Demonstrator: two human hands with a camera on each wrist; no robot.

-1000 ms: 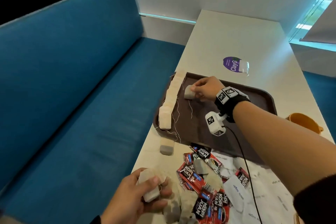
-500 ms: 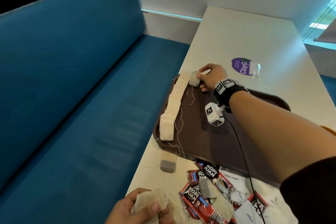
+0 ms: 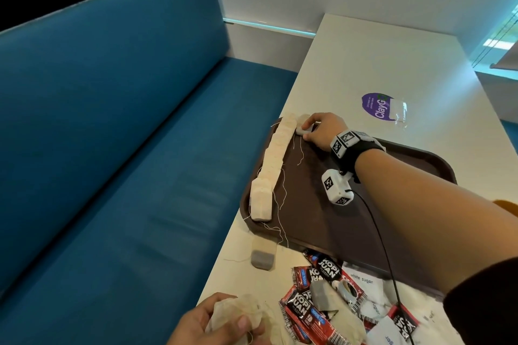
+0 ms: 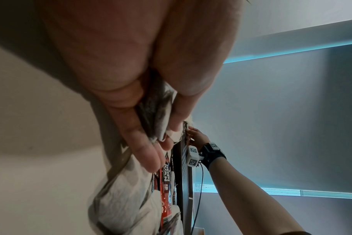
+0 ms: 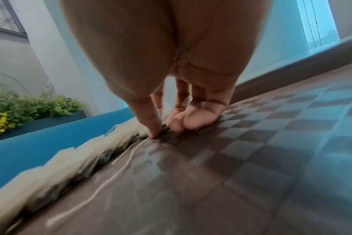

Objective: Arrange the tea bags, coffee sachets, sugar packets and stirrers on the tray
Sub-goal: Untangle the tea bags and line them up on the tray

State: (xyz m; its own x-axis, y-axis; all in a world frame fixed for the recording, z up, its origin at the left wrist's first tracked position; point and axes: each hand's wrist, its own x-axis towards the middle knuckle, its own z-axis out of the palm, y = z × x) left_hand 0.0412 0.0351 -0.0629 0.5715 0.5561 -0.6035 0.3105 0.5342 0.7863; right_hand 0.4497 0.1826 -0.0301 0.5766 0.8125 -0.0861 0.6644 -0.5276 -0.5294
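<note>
A brown tray [image 3: 322, 227] lies on the white table [image 3: 378, 64]. A row of tea bags [image 3: 270, 168] runs along its left edge. My right hand [image 3: 307, 131] is at the tray's far left corner. It pinches one tea bag [image 3: 302, 124] down at the far end of the row. In the right wrist view the thumb and fingertips [image 5: 155, 132] touch the tray [image 5: 251, 151] beside the row [image 5: 70, 159]. My left hand [image 3: 241, 325] at the near table edge grips a bunch of tea bags [image 3: 238, 312], which show between its fingers [image 4: 156, 111].
One tea bag [image 3: 262, 256] lies on the table just off the tray's near left corner. Red coffee sachets [image 3: 322, 274] and white sugar packets [image 3: 364, 281] are heaped in front of the tray. A purple-labelled plastic bag [image 3: 381, 106] lies beyond it. A blue bench [image 3: 126, 148] runs along the left.
My right hand has carried its tea bag from the tray's middle to the far end of the row and lowered it there. The left hand has kept its bunch.
</note>
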